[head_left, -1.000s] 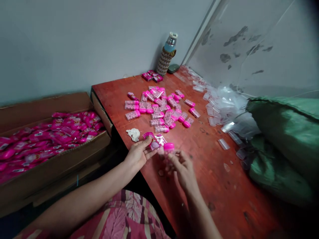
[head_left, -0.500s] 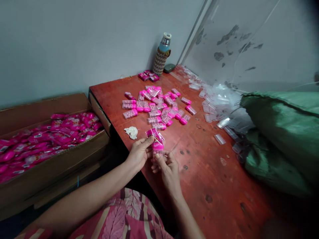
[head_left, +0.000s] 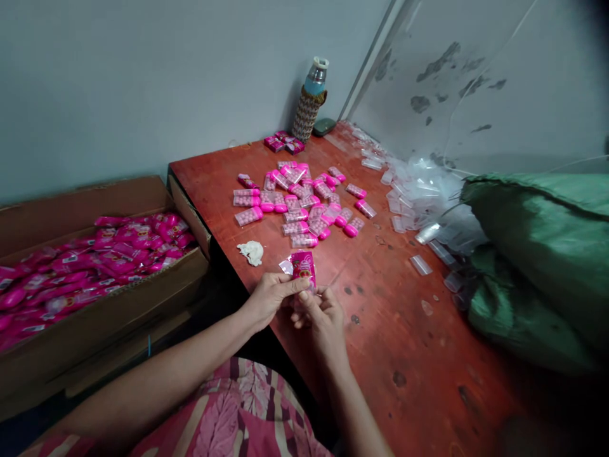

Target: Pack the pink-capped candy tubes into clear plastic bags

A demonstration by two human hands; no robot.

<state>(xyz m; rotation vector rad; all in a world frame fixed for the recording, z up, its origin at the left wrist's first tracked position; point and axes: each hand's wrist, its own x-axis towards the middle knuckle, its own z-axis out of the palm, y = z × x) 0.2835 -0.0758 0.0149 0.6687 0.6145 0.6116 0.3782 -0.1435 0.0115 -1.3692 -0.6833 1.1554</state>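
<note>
Over the near edge of the red table, both my hands are closed on one small candy container wrapped in a pink printed label (head_left: 303, 266). My left hand (head_left: 271, 295) pinches it from the left, thumb pressed on the label's lower part. From below and the right, my right hand (head_left: 323, 314) grips the lower end, which the fingers mostly hide. A pale, shiny flap of the label sticks out at the upper left. Beyond my hands lie many clear containers of pink candies with pink caps (head_left: 295, 216). A small pink printed piece (head_left: 246, 181) lies at their left.
An open cardboard box (head_left: 190, 266) at the left holds many pink packs. White crumpled material (head_left: 251, 252) lies near the table edge. Clear empty containers (head_left: 419, 197) and a green sack (head_left: 533, 254) occupy the right. A flask (head_left: 309, 101) stands at the back beside pink boxes (head_left: 284, 143).
The label has been folded over the container, so its printed face now covers the pink cap that showed before. My left thumb has moved down and right towards my right thumb.
</note>
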